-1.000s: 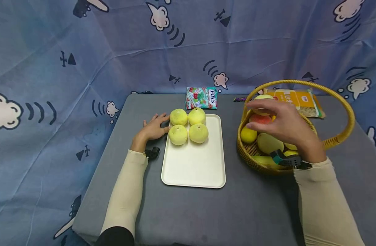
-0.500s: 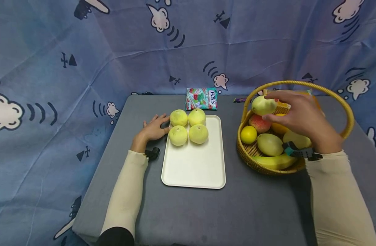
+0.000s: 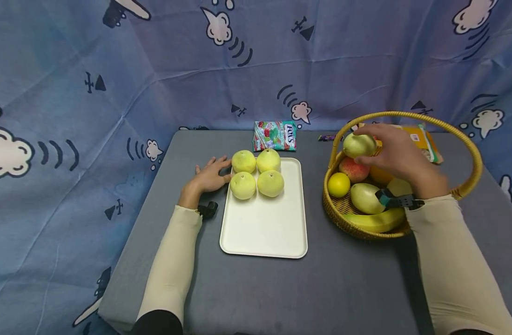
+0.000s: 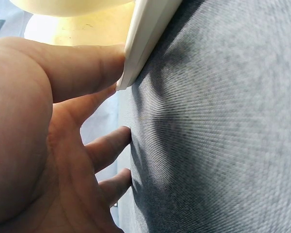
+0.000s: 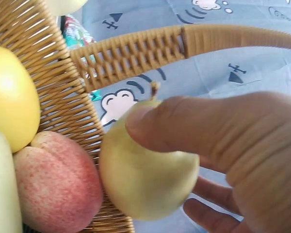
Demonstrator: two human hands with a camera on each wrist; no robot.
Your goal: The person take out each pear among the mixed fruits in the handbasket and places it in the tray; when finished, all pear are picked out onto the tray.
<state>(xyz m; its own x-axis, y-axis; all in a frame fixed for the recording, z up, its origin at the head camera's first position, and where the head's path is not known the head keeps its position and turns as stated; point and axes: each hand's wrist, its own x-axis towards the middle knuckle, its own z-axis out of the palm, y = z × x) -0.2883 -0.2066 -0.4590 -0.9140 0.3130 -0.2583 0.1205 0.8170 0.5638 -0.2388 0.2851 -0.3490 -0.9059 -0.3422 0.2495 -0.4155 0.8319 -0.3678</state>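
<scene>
My right hand (image 3: 400, 156) pinches a yellow-green pear (image 3: 359, 145) at the basket's far left rim. In the right wrist view the thumb lies across the pear (image 5: 148, 167) near its stem, with fingers behind it. Below it in the wicker basket (image 3: 335, 217) are a red-and-yellow peach (image 3: 353, 170), a lemon (image 3: 339, 184), a pale oval fruit (image 3: 366, 198) and a banana (image 3: 377, 220). My left hand (image 3: 210, 176) rests, fingers spread, at the white tray's (image 3: 264, 228) left edge; its thumb touches the rim. Several round yellow-green fruits (image 3: 270, 183) sit at the tray's far end.
A teal candy bag (image 3: 274, 136) lies behind the tray. A small purple wrapper (image 3: 326, 137) and an orange-yellow packet (image 3: 427, 142) lie behind the basket. The basket's tall arched handle (image 3: 407, 114) rises over my right hand. Patterned cloth (image 3: 176, 60) hangs at the back.
My right hand first reached over the pear, covering part of it, then drew back to the right and now grips its right side. My left hand and the tray stay put.
</scene>
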